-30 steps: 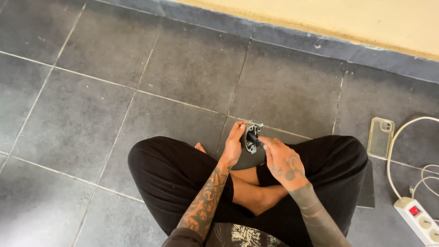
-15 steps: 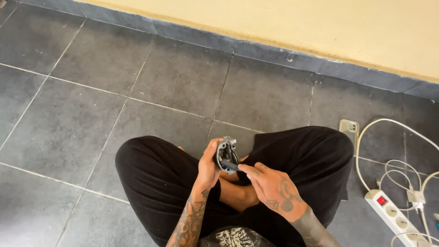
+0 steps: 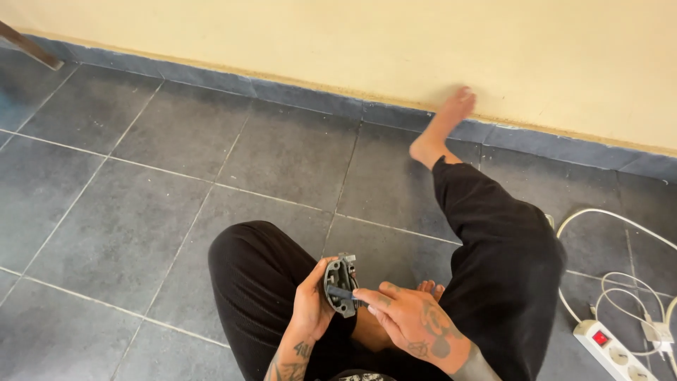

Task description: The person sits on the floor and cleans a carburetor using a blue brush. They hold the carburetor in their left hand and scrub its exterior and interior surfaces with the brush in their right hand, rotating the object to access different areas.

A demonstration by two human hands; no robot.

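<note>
Far left top, a dark slanted leg [image 3: 28, 46] of some furniture touches the grey tiled floor [image 3: 127, 204]. Person sits on the floor in black trousers [image 3: 254, 275], left knee bent, right leg stretched toward the cream wall [image 3: 423, 49], bare foot [image 3: 444, 127] just at the blue skirting [image 3: 310, 102].

Left hand [image 3: 310, 303], tattooed wrist, grip wrapped round a small dark grey metal part [image 3: 341, 284], roundish plate with holes, held upright over the lap between the knees. Fingers closed on its left edge and back.

Right hand [image 3: 412, 317], tattooed on the back, just right of the part; thumb and forefinger pinched on a thin dark bit [image 3: 340, 293] laid across the part's face. Cannot tell what that bit is. Toes of the tucked foot peek out behind the right hand.

Far right, white power strip [image 3: 612, 349] with red switch on the floor, white cables [image 3: 620, 282] looping near it, well apart from the hands.
</note>
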